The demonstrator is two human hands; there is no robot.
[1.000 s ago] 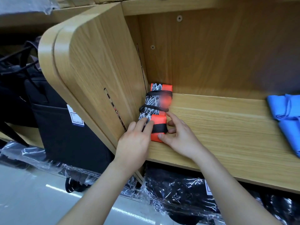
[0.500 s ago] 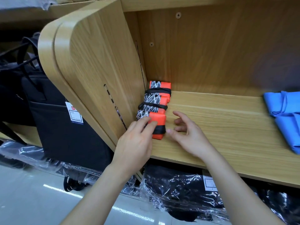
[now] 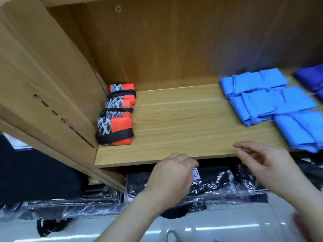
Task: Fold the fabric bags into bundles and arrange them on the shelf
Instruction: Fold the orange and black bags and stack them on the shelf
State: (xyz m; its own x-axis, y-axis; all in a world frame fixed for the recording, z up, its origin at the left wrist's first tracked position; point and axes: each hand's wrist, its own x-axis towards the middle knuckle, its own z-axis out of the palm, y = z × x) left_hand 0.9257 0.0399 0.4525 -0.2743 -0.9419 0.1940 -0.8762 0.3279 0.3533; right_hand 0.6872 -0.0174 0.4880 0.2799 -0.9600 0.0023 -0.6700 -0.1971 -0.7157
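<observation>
Three orange bag bundles with black straps and white line patterns lie in a row against the left side panel of the wooden shelf. Several light blue folded bags lie on the shelf's right side, with a dark blue one at the far right edge. My left hand hangs in front of the shelf's front edge, fingers loosely curled, holding nothing. My right hand is at the shelf's front edge to the right, fingers loosely bent and empty. Neither hand touches a bundle.
The curved wooden side panel stands at the left. Black bags wrapped in clear plastic fill the space under the shelf, one with a white tag. A pale glossy floor lies below.
Both hands have let go of the front orange bundle and pulled back toward me and to the right. The view has shifted right, showing more blue bags.
</observation>
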